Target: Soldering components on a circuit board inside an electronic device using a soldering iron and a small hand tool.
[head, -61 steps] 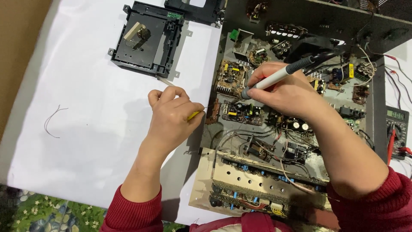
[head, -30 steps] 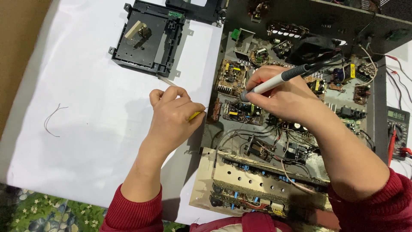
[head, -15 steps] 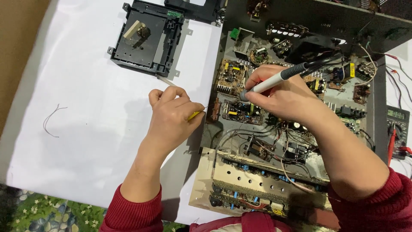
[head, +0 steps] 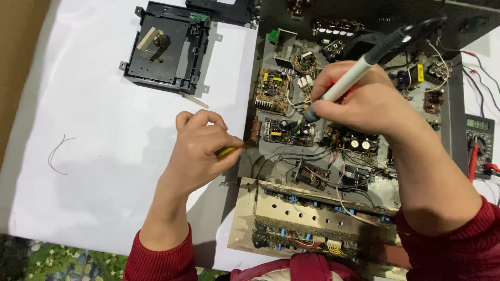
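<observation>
My right hand (head: 359,101) grips a white and black soldering iron (head: 364,63) like a pen, its tip down on a small circuit board (head: 288,131) inside an opened electronics chassis (head: 338,171). My left hand (head: 200,153) rests on the white sheet at the chassis's left edge, fingers pinched on a small yellow-handled tool (head: 227,151) that points at the chassis. Both sleeves are dark red.
A black disc-drive mechanism (head: 165,47) lies on the white sheet (head: 104,156) at the back left. A loose bit of wire (head: 57,153) lies at the left. A multimeter (head: 479,143) with red leads sits at the right edge. A metal shield with holes (head: 312,213) is nearest me.
My right hand has shifted the soldering iron's tip slightly down and left on the board. My left hand has stayed where it was.
</observation>
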